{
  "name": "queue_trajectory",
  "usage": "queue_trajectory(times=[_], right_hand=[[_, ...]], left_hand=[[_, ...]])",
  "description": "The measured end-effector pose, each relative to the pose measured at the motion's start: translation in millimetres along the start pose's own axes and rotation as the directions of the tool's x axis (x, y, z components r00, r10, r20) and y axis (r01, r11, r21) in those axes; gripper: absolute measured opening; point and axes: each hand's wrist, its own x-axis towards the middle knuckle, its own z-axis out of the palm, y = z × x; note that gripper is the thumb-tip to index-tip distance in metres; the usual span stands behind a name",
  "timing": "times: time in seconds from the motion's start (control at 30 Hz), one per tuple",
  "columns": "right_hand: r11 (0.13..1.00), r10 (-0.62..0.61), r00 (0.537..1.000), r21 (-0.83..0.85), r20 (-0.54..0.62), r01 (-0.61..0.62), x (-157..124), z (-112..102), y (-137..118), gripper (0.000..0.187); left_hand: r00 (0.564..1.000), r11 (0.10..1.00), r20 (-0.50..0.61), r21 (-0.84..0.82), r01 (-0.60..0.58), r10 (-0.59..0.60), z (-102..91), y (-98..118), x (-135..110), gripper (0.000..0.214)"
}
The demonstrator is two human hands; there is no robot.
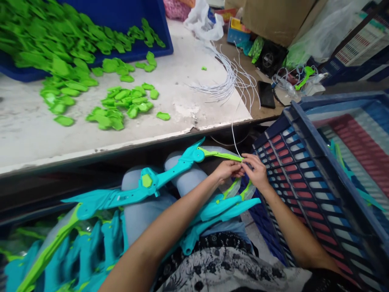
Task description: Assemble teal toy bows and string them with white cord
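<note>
A turquoise toy bow [170, 174] with lime-green limbs lies across my lap. At its right tip, my left hand [229, 170] is closed around the end of the green limb [223, 155]. My right hand [257, 172] meets it there, fingers pinched on a thin white cord [234, 138] that rises from the tip. The cord's very end is hidden between the fingers. A clear strip runs along the limb. Beneath my hands and forearms, more turquoise bow parts [225, 209] with green ends rest by my lap.
A blue bin [168, 40] spills green plastic pieces [127, 99] onto the white table [179, 117]. White cords [225, 81] lie bundled at its right corner, near a black phone [266, 94]. A blue crate [291, 162] stands close on my right. More bows [91, 247] are piled at my left.
</note>
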Motion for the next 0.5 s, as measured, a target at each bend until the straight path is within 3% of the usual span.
queue_trajectory(times=[0.1, 0.2, 0.3, 0.37, 0.4, 0.43, 0.5], right_hand=[[0.999, 0.047, 0.996, 0.003, 0.082, -0.047, -1.7, 1.6, 5.5, 0.019], [0.996, 0.091, 0.991, 0.001, 0.095, -0.091, -5.3, 1.4, 8.4, 0.043], [0.997, 0.081, 0.993, -0.009, 0.091, -0.081, -6.8, 1.2, 9.2, 0.063], [0.997, 0.078, 0.993, -0.034, 0.09, -0.075, -6.3, 2.3, 9.8, 0.069], [0.996, 0.079, 0.993, -0.042, 0.093, -0.075, -5.9, 3.0, 10.5, 0.072], [0.996, 0.082, 0.992, -0.049, 0.099, -0.078, -5.6, 3.6, 11.4, 0.073], [0.994, 0.091, 0.99, -0.066, 0.111, -0.084, -4.5, 3.1, 13.9, 0.074]], left_hand=[[1.0, 0.991, -0.018, 0.136, 0.001, 0.002, -4.1, 4.4, -8.8, 0.022], [0.999, 0.975, -0.035, 0.22, -0.023, 0.032, -32.1, 16.2, -45.4, 0.017], [0.982, 0.976, -0.101, 0.168, -0.141, 0.159, -79.9, 38.0, -118.1, 0.01], [0.931, 0.971, -0.285, 0.008, -0.238, 0.23, -112.2, 52.9, -179.6, 0.013], [0.86, 0.947, -0.435, -0.049, -0.317, 0.266, -125.9, 58.4, -210.7, 0.016], [0.753, 0.914, -0.587, -0.053, -0.402, 0.297, -137.0, 61.8, -240.2, 0.018], [0.478, 0.853, -0.786, 0.117, -0.508, 0.392, -150.3, 61.1, -289.7, 0.02]])
